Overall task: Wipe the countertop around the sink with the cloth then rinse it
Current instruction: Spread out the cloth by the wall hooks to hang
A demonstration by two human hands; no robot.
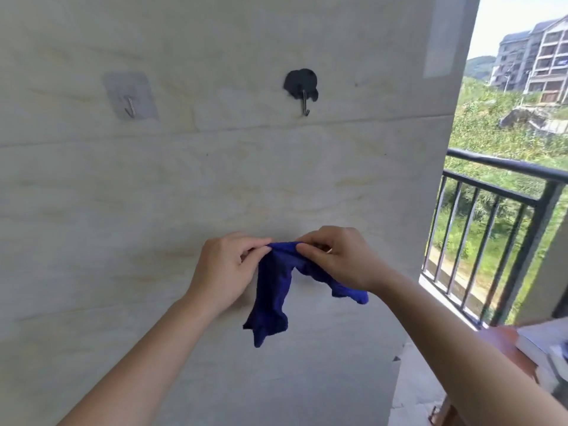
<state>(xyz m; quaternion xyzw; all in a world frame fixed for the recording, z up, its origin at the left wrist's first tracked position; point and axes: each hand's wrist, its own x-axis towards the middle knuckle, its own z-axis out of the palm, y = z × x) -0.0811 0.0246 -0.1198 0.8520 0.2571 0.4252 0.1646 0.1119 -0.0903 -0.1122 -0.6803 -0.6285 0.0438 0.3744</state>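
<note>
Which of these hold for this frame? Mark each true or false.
1. Both hands pinch the blue cloth. True: left hand and right hand grip its top edge.
2. The cloth hangs on the black hook. False: the hook is bare, above the hands.
3. A clear adhesive hook is left of the black one. True.
4. A sink shows below the cloth. False: only tiled wall is there.
</note>
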